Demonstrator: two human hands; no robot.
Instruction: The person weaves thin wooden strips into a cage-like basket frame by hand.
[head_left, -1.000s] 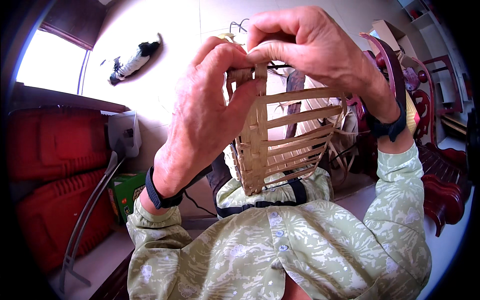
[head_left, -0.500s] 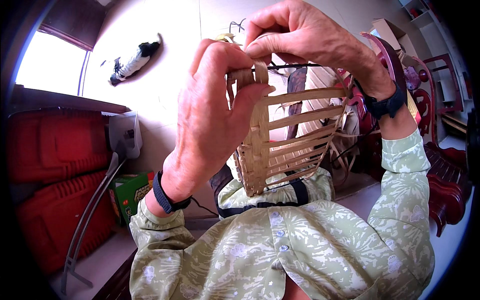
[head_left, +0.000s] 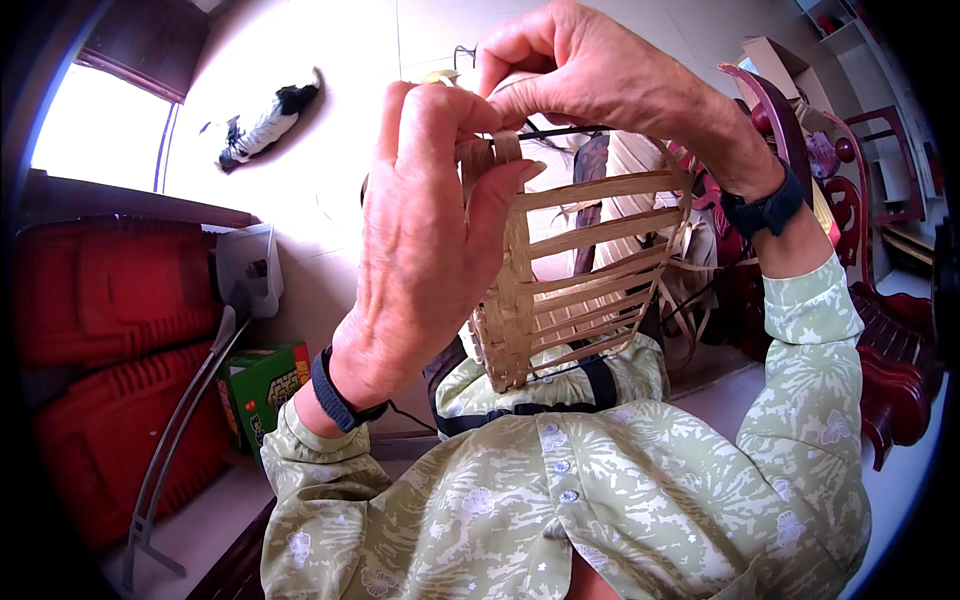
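Note:
A woven basket [head_left: 515,285] of flat tan strips is held up in front of my body, its open slats facing right. My left hand [head_left: 425,215] wraps the upper left corner, fingers over the rim and thumb against the side. Close beside it, my right hand [head_left: 575,75] pinches at the rim, with thumb and fingertips together on a pale strip [head_left: 515,82]. That strip is mostly hidden by the fingers. A dark rod [head_left: 565,131] runs along the basket's top edge. Both wrists wear dark bands.
A black and white cat [head_left: 265,128] lies on the pale floor. At left are red plastic cases [head_left: 120,290], a grey-white plastic bin [head_left: 248,265] and a green box [head_left: 265,385]. Loose strips [head_left: 690,300] hang beyond the basket. Carved dark-red wooden furniture [head_left: 890,390] stands at right.
The basket's upper part has tilted slightly left. My right hand has shifted a little left and stays pinched near the rim, while my left hand has turned slightly more upright.

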